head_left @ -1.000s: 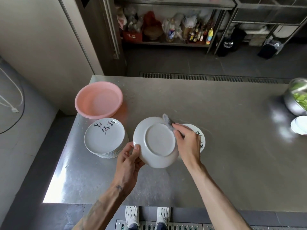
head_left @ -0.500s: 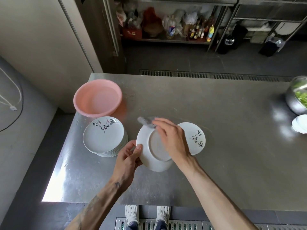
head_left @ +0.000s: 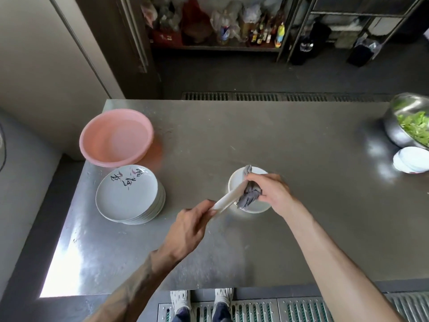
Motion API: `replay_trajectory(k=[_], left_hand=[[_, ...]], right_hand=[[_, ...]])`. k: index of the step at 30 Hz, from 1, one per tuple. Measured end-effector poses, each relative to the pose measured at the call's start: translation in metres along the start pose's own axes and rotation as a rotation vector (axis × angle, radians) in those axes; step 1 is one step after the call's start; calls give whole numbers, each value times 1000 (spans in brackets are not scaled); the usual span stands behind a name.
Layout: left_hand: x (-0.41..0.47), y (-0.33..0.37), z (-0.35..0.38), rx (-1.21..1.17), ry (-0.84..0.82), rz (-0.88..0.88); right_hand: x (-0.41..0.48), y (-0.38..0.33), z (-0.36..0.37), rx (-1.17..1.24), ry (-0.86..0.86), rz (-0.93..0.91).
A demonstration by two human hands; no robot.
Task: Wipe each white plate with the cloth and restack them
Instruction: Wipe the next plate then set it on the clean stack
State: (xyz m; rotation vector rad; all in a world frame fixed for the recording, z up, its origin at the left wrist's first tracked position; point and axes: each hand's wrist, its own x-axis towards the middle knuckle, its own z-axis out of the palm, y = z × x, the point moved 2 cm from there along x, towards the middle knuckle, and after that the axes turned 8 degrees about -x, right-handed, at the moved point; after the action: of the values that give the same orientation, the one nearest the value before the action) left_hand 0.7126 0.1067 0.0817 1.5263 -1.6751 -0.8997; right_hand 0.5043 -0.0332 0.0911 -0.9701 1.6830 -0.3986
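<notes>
Near the middle of the steel desk (head_left: 290, 135), the left hand (head_left: 188, 225) pinches the near rim of a white plate (head_left: 226, 199), held edge-on and tilted, while the right hand (head_left: 272, 190) grips a bunched grey cloth (head_left: 248, 197) pressed against the plate's right face. Just beneath them a second plate (head_left: 235, 180) lies flat on the desk. To the left a stack of plates (head_left: 126, 196) with painted characters sits just nearer than a pink basin (head_left: 116, 138), and a metal bowl (head_left: 399, 126) of greens stands at the far right.
</notes>
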Motion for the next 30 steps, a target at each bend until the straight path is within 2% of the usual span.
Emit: replay_trajectory(k=[7, 9, 13, 15, 16, 19, 21, 30], left_hand=[[22, -15, 21, 8, -121, 109], [26, -27, 30, 46, -58, 115], [36, -34, 45, -44, 115, 14], [44, -36, 58, -32, 124, 34], [50, -38, 65, -45, 98, 13], [64, -47, 81, -181, -27, -251], [76, -59, 94, -184, -58, -348], [101, -100, 145, -215, -75, -479]], right_hand=[[15, 32, -21, 126, 48, -11], [18, 43, -23, 128, 75, -12], [27, 61, -24, 198, 136, 35], [33, 71, -23, 236, 164, 43], [37, 76, -23, 251, 182, 36], [50, 88, -24, 263, 239, 12], [61, 97, -27, 259, 281, 10], [97, 120, -29, 166, 433, 7]])
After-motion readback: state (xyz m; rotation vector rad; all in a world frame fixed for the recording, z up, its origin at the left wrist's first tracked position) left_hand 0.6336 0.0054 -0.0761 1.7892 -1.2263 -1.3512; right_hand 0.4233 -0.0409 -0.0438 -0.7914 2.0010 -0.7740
